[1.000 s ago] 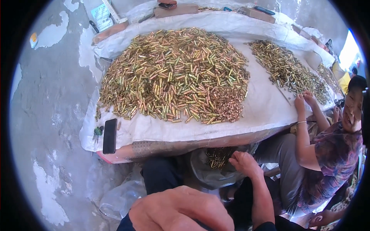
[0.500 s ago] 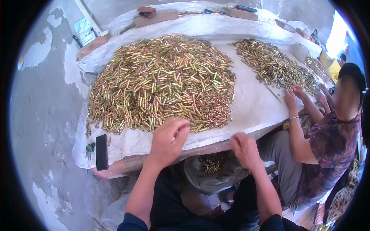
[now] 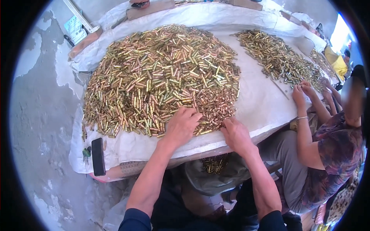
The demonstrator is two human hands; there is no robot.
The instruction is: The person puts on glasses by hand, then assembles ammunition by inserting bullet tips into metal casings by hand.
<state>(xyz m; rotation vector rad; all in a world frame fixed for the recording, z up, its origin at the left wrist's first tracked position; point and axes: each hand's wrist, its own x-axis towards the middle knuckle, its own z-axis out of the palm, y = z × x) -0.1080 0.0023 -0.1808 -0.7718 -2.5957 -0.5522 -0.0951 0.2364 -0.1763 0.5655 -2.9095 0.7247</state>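
— What's on the table?

— A broad heap of brass casings (image 3: 160,79) spread over a white cloth (image 3: 262,104), its near edge just ahead of the person. The left hand (image 3: 182,126) lies palm-down on that edge, fingers loosely spread and flat on the metal, closed on nothing. The right hand (image 3: 236,133) sits beside it at the rim of the heap, fingers curled toward a few casings; whether it pinches one, I cannot tell.

— How would they handle?

— Small, hard and smooth, I'd judge: each light, but heavy in bulk, and prone to roll. Best pinched across the body or raked by the handful.

— And the arms?

— Both forearms reach up from the lower edge, bare, wrists level with the table edge. A phone (image 3: 98,156) lies at the cloth's left corner; a bag (image 3: 216,173) with more casings hangs below. A co-worker's hands (image 3: 304,90) sort a second heap (image 3: 277,57) to the right.
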